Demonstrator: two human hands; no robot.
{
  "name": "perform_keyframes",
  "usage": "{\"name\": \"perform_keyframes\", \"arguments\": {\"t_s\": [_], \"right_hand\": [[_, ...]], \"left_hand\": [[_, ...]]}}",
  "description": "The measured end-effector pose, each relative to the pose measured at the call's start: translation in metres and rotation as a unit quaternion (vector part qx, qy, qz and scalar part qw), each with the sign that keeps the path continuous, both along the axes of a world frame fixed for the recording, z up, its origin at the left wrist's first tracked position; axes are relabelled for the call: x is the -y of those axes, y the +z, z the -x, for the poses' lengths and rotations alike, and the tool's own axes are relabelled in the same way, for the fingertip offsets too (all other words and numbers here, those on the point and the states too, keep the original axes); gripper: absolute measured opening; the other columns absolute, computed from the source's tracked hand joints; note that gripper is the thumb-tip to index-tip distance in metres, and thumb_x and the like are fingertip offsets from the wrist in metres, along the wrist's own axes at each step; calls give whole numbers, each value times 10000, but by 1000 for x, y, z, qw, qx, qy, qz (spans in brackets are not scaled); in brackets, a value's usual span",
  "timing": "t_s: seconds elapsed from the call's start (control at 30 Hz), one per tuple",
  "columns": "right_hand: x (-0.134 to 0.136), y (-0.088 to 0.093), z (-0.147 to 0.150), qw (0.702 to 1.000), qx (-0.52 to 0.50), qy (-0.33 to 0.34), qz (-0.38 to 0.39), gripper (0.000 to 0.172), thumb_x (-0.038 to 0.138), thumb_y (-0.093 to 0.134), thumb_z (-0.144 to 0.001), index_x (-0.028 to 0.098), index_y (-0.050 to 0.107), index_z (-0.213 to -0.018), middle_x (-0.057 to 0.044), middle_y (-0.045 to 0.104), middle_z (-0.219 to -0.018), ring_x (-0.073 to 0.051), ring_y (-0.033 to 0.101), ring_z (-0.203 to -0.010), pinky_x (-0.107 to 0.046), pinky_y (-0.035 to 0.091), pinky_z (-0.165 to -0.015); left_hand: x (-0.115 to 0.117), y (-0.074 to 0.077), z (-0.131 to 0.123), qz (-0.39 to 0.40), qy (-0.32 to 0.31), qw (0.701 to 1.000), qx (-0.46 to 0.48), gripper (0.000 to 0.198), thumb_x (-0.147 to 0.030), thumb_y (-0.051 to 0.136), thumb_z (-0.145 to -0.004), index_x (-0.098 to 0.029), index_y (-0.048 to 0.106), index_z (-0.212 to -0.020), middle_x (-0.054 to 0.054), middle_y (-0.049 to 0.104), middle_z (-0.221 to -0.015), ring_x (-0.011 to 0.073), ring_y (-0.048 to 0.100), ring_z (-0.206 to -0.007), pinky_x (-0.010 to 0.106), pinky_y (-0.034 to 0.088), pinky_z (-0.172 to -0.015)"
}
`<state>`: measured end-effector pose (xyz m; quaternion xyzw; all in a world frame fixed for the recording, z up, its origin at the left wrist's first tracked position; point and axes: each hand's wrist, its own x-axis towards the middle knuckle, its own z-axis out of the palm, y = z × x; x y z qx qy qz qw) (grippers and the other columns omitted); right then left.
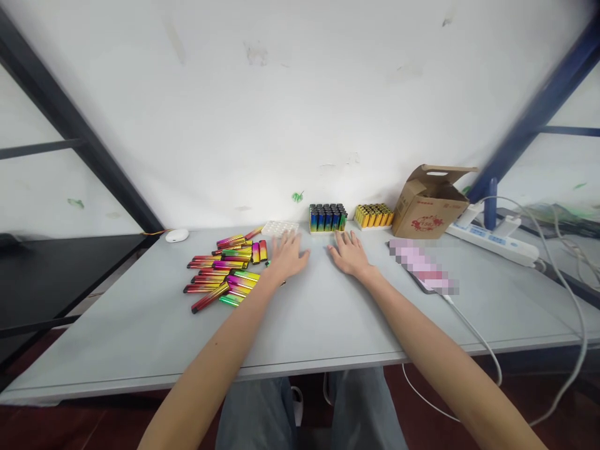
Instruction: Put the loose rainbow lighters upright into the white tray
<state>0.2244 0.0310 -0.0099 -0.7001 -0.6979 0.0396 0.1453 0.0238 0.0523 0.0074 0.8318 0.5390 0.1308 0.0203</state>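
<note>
My left hand (287, 257) lies flat on the grey table, fingers spread, its fingertips close to a clear white tray (280, 229) with rows of round holes. I cannot tell whether they touch the tray. Left of this hand is a loose pile of shiny tubes (229, 264) in red, yellow, purple and green, some with dark ends. My right hand (350, 255) also rests flat with its fingers apart. Just beyond its fingertips, a block of blue-green tubes (328, 217) stands upright in a white tray. Neither hand holds anything.
A second tray with upright yellow tubes (374, 215) stands by the wall, beside an open cardboard box (429, 206). Further right are a phone (417, 265) on a white cable and a power strip (497, 242). A small white case (177, 235) sits at the back left.
</note>
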Motion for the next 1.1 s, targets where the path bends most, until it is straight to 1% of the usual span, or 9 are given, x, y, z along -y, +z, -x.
{"name": "perform_keyframes", "arguments": {"t_s": [0.07, 0.13, 0.27, 0.37, 0.6, 0.77, 0.9, 1.03, 1.1], "right_hand": [[5, 2, 6, 1000, 8, 3, 0, 700, 498, 262, -972, 56, 223, -1513, -213, 266, -1558, -345, 97, -1478, -499, 157, -1168], [11, 4, 13, 999, 11, 31, -10, 693, 491, 269, -972, 57, 229, -1511, -195, 276, -1560, -338, 105, -1478, -487, 165, -1172], [18, 7, 22, 985, -34, 160, -57, 662, 482, 283, -975, 71, 275, -1494, -151, 336, -1540, -295, 210, -1457, -415, 222, -1176], [20, 7, 25, 972, -75, 204, -84, 610, 481, 286, -981, 98, 347, -1453, -160, 429, -1470, -276, 349, -1384, -408, 296, -1141], [18, 3, 20, 961, -129, 218, -114, 508, 453, 318, -987, 140, 458, -1361, -146, 506, -1393, -255, 445, -1302, -419, 349, -1110], [16, 3, 13, 959, -136, 209, -133, 502, 425, 292, -997, 134, 489, -1355, -144, 508, -1408, -244, 446, -1318, -429, 339, -1128], [15, 2, 11, 957, -123, 230, -124, 489, 386, 290, -1000, 131, 514, -1352, -143, 511, -1419, -238, 442, -1336, -434, 343, -1131], [14, 0, 8, 956, -96, 248, -123, 420, 304, 360, -977, 118, 599, -1267, -149, 588, -1335, -253, 514, -1264, -437, 398, -1083], [12, -1, 7, 955, -85, 253, -132, 376, 262, 412, -951, 127, 627, -1228, -138, 630, -1278, -258, 550, -1214, -437, 419, -1058]], "left_hand": [[-1, 3, 16, 19, 60, 998, 1, 638, -494, 319, -937, -137, 315, -1466, 148, 249, -1576, 351, 128, -1470, 631, 84, -1142], [-6, 4, 29, 32, 71, 997, -11, 651, -531, 300, -937, -150, 322, -1465, 128, 254, -1578, 370, 115, -1467, 646, 69, -1138], [-13, 2, 40, 29, 22, 999, -36, 576, -521, 266, -958, -202, 375, -1425, 93, 308, -1562, 341, 160, -1464, 656, 71, -1132], [-9, 1, 38, 8, -6, 999, -35, 514, -484, 291, -968, -198, 423, -1374, 110, 372, -1526, 327, 216, -1449, 641, 124, -1130], [23, 8, 19, -27, -86, 996, -11, 386, -430, 361, -972, -223, 516, -1258, 108, 577, -1325, 275, 490, -1269, 572, 232, -1119], [49, 18, 8, -29, -129, 991, -20, 422, -462, 371, -966, -169, 585, -1181, 126, 645, -1224, 298, 562, -1179, 534, 323, -1075], [63, 16, 4, -44, -192, 980, 4, 415, -440, 418, -954, -154, 593, -1199, 125, 643, -1234, 276, 561, -1186, 442, 406, -1036], [63, 12, 9, -45, -275, 960, 24, 359, -395, 438, -951, -168, 620, -1162, 92, 653, -1223, 239, 563, -1188, 391, 418, -1053], [58, 12, 19, -43, -282, 958, 32, 347, -379, 428, -954, -184, 618, -1170, 82, 649, -1230, 223, 569, -1184, 374, 433, -1045]]}}
